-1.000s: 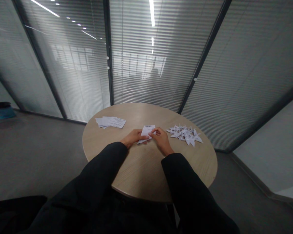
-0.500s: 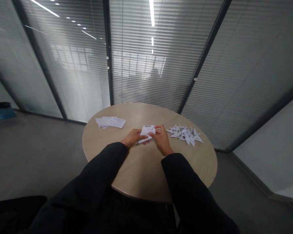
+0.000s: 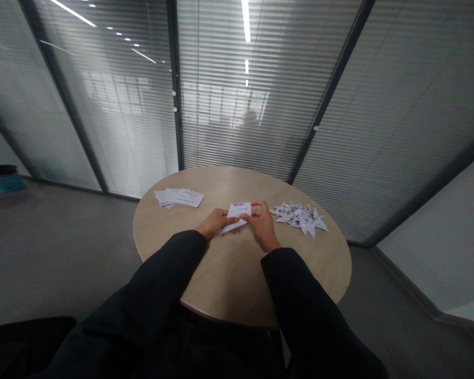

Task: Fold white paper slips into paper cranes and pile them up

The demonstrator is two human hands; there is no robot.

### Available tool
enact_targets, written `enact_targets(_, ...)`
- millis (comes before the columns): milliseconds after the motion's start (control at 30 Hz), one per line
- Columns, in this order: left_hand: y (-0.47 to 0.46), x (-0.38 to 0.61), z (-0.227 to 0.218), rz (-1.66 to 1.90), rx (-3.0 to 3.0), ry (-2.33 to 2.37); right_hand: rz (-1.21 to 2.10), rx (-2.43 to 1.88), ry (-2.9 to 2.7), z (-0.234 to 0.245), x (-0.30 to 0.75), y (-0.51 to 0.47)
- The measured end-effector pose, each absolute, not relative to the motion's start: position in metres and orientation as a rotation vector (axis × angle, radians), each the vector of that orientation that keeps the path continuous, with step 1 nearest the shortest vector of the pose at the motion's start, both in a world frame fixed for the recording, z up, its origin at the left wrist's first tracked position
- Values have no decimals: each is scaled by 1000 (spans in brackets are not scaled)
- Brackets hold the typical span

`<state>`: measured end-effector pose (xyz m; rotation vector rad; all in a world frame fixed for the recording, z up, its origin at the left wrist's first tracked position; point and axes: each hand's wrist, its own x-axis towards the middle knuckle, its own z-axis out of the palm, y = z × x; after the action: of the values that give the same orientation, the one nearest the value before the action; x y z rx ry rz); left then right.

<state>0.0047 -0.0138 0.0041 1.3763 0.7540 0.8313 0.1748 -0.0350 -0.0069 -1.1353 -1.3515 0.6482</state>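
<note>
Round wooden table (image 3: 229,181): left hand (image 3: 216,222) and right hand (image 3: 263,223) pinched a folded paper sheet (image 3: 237,215) between them, looked light and floppy, best held at its edges; printed sheets (image 3: 179,198) sat left of the hands, paper cranes (image 3: 299,218) right

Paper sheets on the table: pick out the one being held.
The partly folded printed sheet between the left hand and right hand; the other sheets lie in a stack, untouched.
</note>
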Motion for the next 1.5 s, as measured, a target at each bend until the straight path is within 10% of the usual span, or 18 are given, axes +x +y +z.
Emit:
enact_targets(800,-6,7,-7,686,1448,713,751,-1107,-1273,-10,178,-33)
enact_targets(1500,2,1,1,1321,1202,680,860,-1130,-1298,-10,177,-31)
